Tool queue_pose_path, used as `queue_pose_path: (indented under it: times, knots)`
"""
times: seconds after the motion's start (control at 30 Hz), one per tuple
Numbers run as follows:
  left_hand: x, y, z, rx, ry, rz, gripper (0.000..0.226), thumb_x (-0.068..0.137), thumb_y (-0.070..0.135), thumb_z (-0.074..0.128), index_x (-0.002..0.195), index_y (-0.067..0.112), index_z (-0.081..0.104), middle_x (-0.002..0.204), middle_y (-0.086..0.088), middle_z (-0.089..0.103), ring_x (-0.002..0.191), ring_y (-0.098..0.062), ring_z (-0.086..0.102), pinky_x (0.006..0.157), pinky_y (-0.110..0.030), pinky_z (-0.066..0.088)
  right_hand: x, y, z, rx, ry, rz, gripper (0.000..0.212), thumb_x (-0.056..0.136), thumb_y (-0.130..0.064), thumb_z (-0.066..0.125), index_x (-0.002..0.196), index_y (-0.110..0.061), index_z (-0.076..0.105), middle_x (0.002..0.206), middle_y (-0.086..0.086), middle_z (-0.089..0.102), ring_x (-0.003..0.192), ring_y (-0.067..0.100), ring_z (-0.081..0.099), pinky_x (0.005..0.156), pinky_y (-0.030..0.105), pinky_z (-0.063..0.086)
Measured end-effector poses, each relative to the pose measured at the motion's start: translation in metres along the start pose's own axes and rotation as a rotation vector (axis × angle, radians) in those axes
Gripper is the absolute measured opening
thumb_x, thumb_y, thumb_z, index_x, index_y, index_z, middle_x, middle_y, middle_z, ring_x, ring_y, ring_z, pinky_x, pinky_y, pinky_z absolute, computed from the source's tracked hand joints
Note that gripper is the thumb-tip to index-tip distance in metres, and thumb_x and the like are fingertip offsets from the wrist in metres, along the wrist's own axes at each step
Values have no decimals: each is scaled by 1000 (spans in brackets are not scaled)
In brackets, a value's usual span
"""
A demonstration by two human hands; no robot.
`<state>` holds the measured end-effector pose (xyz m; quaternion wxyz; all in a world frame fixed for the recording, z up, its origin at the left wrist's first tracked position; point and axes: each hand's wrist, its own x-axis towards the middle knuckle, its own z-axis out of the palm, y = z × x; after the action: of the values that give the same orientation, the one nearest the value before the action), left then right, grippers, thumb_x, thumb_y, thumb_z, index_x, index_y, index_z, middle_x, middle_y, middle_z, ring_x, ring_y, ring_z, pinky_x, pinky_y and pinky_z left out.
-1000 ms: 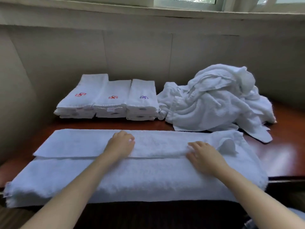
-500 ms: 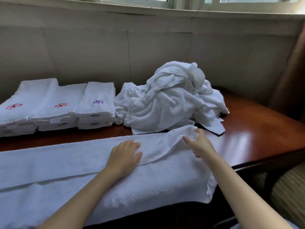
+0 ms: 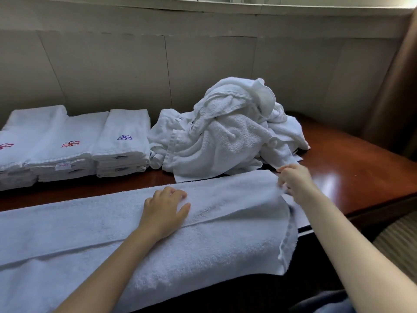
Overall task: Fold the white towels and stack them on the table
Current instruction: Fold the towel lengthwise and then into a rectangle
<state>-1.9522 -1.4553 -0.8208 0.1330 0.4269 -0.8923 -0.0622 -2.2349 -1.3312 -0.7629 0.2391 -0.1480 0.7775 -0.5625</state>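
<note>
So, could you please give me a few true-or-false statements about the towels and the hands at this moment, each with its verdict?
1. The left hand rests on top of the long towel. True.
2. The right hand rests on the crumpled pile. False: it grips the long towel's right end, in front of the pile.
3. The folded stacks stand to the left of the crumpled pile. True.
4. Every embroidered mark on the folded stacks is red. False: the stack nearest the pile bears a blue mark.
5. The long towel lies along the near edge of the table. True.
</note>
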Motion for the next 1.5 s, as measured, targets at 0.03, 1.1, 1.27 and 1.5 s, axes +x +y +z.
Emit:
queue_pose_path:
  times: [0.03,1.1,1.27,1.5]
  knots:
    - [1,-1,0,-16,-11,3,44,93,54,41,132,36,46,137,9,42,127,-15,37,101,-35,31,-1,2,-8,-110,10,-41,27,68,16,44,67,-7,58,55,8,49,47,21,38,48,23,32]
    - [-18,-62,-33,58,-308,-138,62,97,60,20,152,35,7,161,3,-6,147,-13,-3,119,-43,3,-85,28,116,-1167,-333,-966,36,98,-34,39,124,-13,52,134,11,43,126,31,36,104,38,29]
    - [-42,-107,-54,48,-304,-248,57,99,56,21,152,37,10,161,4,-4,148,-13,0,119,-42,6,-121,30,168,-1134,-593,-978,48,99,-47,28,140,-24,35,149,5,30,136,29,25,109,43,21]
    - [-92,-190,-79,69,-213,-418,55,99,54,21,151,37,13,161,4,1,148,-15,3,118,-42,7,-142,30,216,-1134,-683,-969,55,97,-57,20,148,-37,20,160,-5,8,147,22,4,116,51,1]
